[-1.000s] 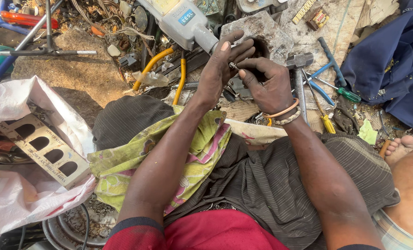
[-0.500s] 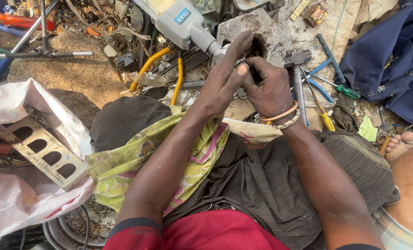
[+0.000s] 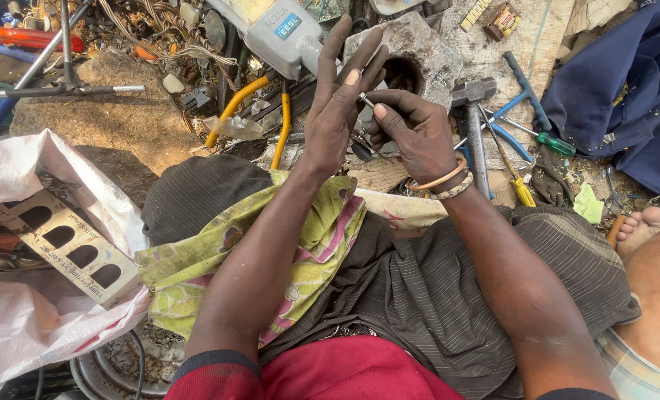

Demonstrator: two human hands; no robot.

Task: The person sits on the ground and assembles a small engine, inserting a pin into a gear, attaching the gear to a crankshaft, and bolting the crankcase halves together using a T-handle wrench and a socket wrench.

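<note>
My left hand (image 3: 335, 111) is raised with its back to the camera and its fingers stretched upward and apart. Its thumb presses on the end of a thin metal pin (image 3: 364, 99). My right hand (image 3: 413, 137), with bangles on the wrist, pinches the pin's other end between thumb and fingers. Both hands meet above my lap, just in front of a grey stone block with a round hole (image 3: 419, 55). What the pin joins to under the fingers is hidden.
A grey power tool (image 3: 270, 30) lies beyond my left hand, with yellow-handled pliers (image 3: 267, 111) below it. A hammer (image 3: 475, 130), blue pliers (image 3: 518, 104) and screwdrivers (image 3: 524, 191) lie right. A white bag with a perforated metal bracket (image 3: 67, 241) sits left. Another person's foot (image 3: 642, 226) is far right.
My left hand's fingers have straightened from a curl over the work to an upward spread. Both hands stay together at the same spot.
</note>
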